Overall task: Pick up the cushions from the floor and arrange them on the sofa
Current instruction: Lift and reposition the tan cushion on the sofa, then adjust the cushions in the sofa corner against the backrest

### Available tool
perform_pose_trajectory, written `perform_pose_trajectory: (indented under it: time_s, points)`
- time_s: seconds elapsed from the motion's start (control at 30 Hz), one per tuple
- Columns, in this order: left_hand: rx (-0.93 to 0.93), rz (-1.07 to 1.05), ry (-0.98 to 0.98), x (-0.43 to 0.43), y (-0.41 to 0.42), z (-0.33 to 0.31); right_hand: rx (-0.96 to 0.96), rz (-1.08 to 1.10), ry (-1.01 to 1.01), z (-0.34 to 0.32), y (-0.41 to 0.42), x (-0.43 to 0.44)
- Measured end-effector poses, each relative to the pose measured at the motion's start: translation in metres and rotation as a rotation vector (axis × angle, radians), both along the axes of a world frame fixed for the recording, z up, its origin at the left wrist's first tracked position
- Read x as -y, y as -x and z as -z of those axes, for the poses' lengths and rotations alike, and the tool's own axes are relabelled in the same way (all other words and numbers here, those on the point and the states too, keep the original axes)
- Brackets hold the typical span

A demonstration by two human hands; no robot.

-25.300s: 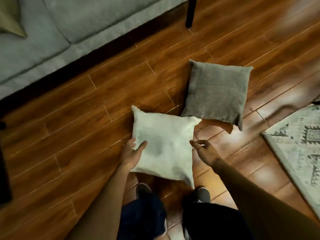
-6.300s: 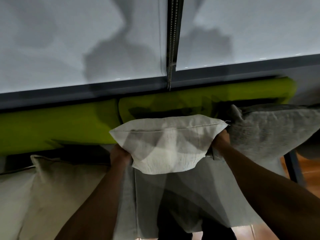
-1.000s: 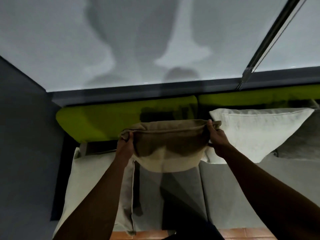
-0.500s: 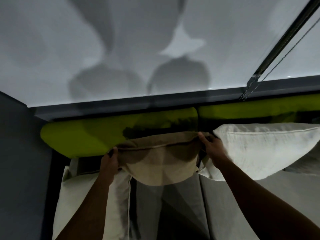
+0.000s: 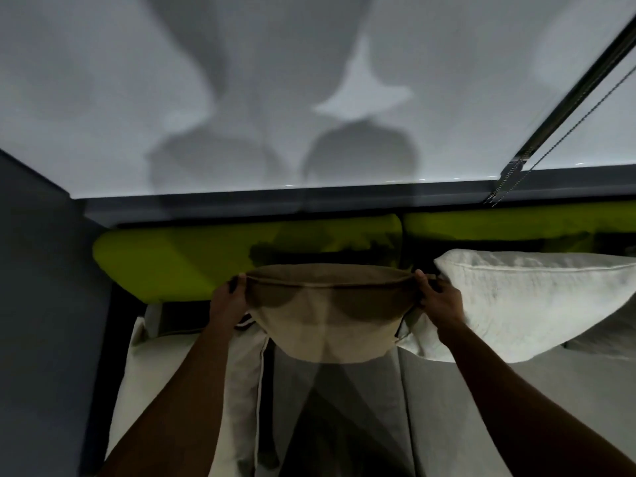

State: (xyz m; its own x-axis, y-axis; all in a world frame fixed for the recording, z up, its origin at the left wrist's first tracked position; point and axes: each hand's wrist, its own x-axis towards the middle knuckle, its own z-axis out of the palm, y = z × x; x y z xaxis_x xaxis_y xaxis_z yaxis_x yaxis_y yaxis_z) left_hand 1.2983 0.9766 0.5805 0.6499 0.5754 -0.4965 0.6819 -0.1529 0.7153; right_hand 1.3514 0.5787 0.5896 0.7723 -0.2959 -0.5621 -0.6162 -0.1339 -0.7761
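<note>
A tan cushion (image 5: pixel 327 318) stands upright against the lime-green sofa back (image 5: pixel 179 259), its lower edge on the grey seat (image 5: pixel 337 401). My left hand (image 5: pixel 229 302) grips its top left corner and my right hand (image 5: pixel 438 302) grips its top right corner. Just to its right a white cushion (image 5: pixel 530 304) leans against the back, touching my right hand. A grey cushion edge (image 5: pixel 612 335) shows at the far right, mostly out of view.
A cream cushion or arm pad (image 5: pixel 192 383) lies along the sofa's left end. A dark grey wall (image 5: pixel 41 304) stands at the left. White roller blinds (image 5: pixel 309 80) with a bead chain (image 5: pixel 557 132) hang behind the sofa.
The tan cushion has shifted slightly left and been stretched flatter against the green back. Both hands have spread further apart along its top edge.
</note>
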Motion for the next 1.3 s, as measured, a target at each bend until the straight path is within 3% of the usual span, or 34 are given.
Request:
perform_pose_trajectory:
  time_s: [0.27, 0.6, 0.83, 1.03, 1.3]
  points:
    - [0.106, -0.186, 0.265, -0.027, 0.068, -0.02, -0.085, 0.066, -0.053, -0.011, 0.047, -0.023]
    - [-0.068, -0.361, 0.316, -0.106, 0.232, 0.006, -0.356, -0.12, -0.062, 0.018, 0.156, -0.147]
    - [-0.181, -0.374, 0.188, -0.173, 0.309, 0.038, -0.558, -0.494, -0.066, 0.031, 0.209, -0.246]
    - [-0.27, -0.224, 0.055, -0.226, 0.326, 0.058, -0.572, -0.489, -0.076, 0.046, 0.226, -0.316]
    - [-0.333, -0.185, 0.06, -0.265, 0.336, 0.111, -0.494, -0.532, 0.043, 0.09, 0.22, -0.363]
